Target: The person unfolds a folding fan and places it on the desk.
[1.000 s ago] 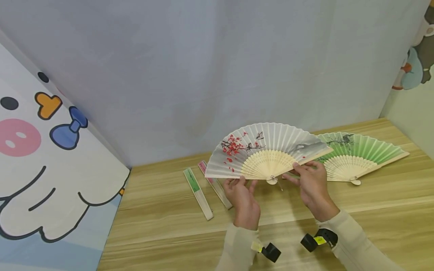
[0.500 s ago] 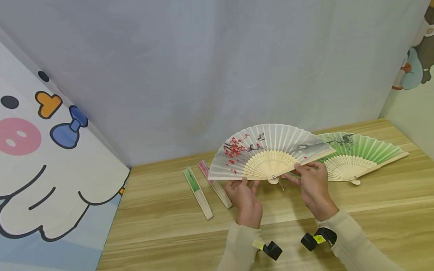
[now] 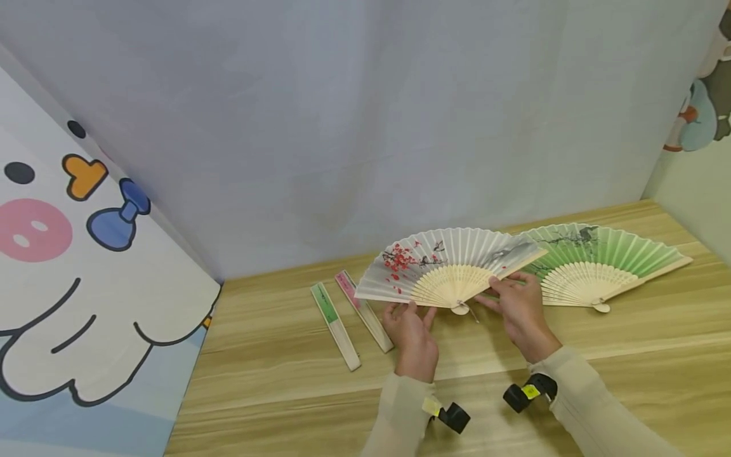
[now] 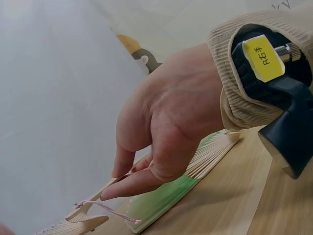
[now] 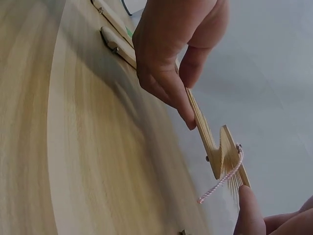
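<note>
A white-and-grey folding fan point(image 3: 451, 276), painted with red blossoms and birds, is spread wide above the table in the head view. Its left lower edge is pinched by my left hand point(image 3: 414, 341). My right hand point(image 3: 518, 312) pinches the outer rib on the other side; in the left wrist view that same right hand point(image 4: 164, 122) shows thumb and finger on the rib. From the pivot dangles a thin pink cord point(image 5: 222, 180), seen between both hands in the right wrist view, where the left hand point(image 5: 173, 49) holds the ribs from above.
A green folding fan point(image 3: 617, 257) lies spread on the wooden table point(image 3: 257, 381) at right, partly behind my right hand. Two folded fans, one green point(image 3: 335, 327) and one pink point(image 3: 374, 327), lie left of my left hand. A grey cloth wall point(image 3: 342, 127) stands behind.
The blossom fan has come down a little and its top edge sits lower. Its right end has shifted left along with my right hand. Both hands keep their hold.
</note>
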